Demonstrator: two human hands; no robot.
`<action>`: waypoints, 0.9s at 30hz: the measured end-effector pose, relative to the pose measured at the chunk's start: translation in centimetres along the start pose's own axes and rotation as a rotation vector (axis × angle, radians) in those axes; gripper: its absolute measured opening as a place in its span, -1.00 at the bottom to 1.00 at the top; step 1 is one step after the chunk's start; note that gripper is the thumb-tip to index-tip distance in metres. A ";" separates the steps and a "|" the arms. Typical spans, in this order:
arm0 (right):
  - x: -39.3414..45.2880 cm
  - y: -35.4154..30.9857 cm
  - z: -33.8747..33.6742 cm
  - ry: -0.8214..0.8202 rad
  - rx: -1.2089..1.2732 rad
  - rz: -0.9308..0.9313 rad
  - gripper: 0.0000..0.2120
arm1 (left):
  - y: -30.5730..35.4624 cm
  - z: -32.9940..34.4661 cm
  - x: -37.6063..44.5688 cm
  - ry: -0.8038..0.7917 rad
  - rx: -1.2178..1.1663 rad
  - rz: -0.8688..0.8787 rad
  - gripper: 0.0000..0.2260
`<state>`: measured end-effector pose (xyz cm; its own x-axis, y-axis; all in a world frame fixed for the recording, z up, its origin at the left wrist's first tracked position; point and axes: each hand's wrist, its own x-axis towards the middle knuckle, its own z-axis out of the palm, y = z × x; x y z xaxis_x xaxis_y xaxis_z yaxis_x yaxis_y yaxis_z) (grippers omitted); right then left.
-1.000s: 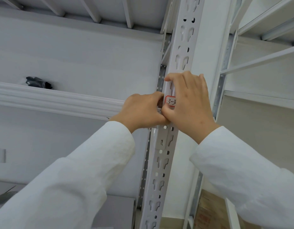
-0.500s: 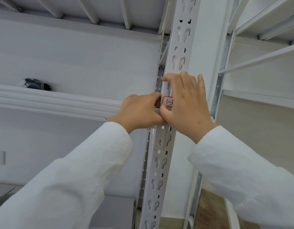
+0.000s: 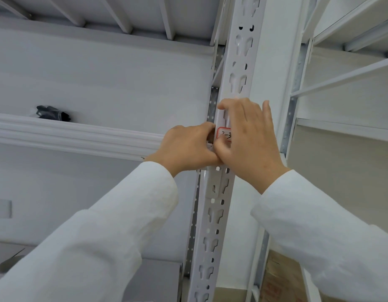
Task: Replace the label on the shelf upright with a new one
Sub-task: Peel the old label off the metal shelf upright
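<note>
Both hands meet at the red-bordered label [image 3: 223, 134] on the shelf upright [image 3: 239, 62]: right hand [image 3: 249, 140] flattened over it, seemingly pressing it down, left hand [image 3: 188, 147] pinching its edge

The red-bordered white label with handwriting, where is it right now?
The red-bordered white label sits mid-frame on the perforated white metal upright, between the left hand and right hand.

My only view is the head camera, tilted upward and close behind both hands [image 3: 221, 144], with the shelf post [image 3: 217, 192] running straight up past them.
</note>
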<state>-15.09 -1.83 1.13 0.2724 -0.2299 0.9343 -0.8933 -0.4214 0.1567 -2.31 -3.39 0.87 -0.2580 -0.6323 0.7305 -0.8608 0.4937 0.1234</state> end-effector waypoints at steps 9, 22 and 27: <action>0.0 0.2 0.0 -0.016 0.016 -0.008 -0.54 | -0.1 0.2 0.0 0.028 0.003 0.012 -0.72; -0.3 -0.1 0.6 0.057 0.105 0.034 -0.61 | 0.1 -0.1 -0.2 0.014 -0.015 0.011 -0.73; -0.6 0.4 0.4 0.019 0.157 0.013 -0.56 | 0.1 -0.1 -0.1 0.020 -0.008 0.009 -0.70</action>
<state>-15.47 -2.27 0.52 0.2527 -0.2200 0.9422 -0.8295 -0.5505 0.0940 -2.30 -3.19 0.88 -0.2571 -0.6160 0.7446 -0.8549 0.5043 0.1220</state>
